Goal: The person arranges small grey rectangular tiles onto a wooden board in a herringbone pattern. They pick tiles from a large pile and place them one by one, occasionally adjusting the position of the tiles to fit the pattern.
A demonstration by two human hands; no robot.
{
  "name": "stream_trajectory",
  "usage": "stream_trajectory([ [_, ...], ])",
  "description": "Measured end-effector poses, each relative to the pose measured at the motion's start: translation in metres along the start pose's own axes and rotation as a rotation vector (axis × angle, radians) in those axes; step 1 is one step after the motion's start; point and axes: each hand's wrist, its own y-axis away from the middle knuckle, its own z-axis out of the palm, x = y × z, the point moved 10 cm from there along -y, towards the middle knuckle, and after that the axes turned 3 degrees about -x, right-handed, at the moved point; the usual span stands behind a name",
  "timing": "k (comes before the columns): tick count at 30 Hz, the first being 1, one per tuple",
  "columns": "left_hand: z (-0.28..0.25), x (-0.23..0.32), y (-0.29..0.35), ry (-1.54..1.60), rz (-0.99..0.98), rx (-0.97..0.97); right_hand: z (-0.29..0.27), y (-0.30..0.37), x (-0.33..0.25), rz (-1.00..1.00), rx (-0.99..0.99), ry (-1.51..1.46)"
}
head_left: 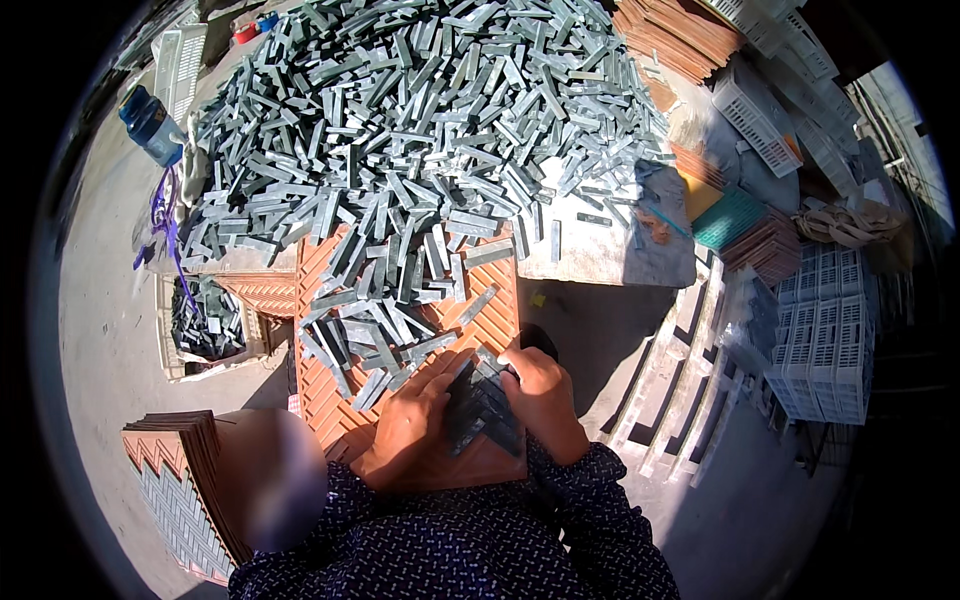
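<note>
An orange tray (pixel 340 415) with slanted, zigzag grooves lies before me. In its lower right part, dark grey stone strips (pixel 485 415) sit in a herringbone pattern between my hands. My left hand (pixel 415 410) rests along the left side of that pattern, fingers stretched out and touching the strips. At the opposite side my right hand (pixel 540 390) is closed, its thumb and curled fingers at the upper right of the pattern; what they grip is hidden. Loose strips (pixel 375 335) cover the tray's middle, just beyond my left hand.
A large heap of grey strips (pixel 430 130) covers the table (pixel 580 250) beyond. Filled trays (pixel 185 480) stand stacked at lower left, near a crate of strips (pixel 165 335). A pallet (pixel 665 390) and white crates (pixel 820 340) are on the right; a blue jug (pixel 150 125) is far left.
</note>
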Motion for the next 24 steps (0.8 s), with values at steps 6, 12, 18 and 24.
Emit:
stream_trajectory([
  [6,0.007,0.001,0.002,-0.203,0.092,0.033,0.0,0.003,0.002,-0.02,0.002,-0.026],
  [12,0.014,0.02,0.007,-0.39,0.314,0.077,0.003,0.002,0.004,-0.072,-0.024,-0.118],
  [18,0.029,0.016,-0.001,-0.482,0.367,-0.041,-0.01,-0.039,-0.011,-0.096,-0.033,-0.105],
  [24,0.0,0.026,-0.011,-0.416,0.334,0.046,0.002,-0.076,-0.013,-0.307,-0.002,0.005],
])
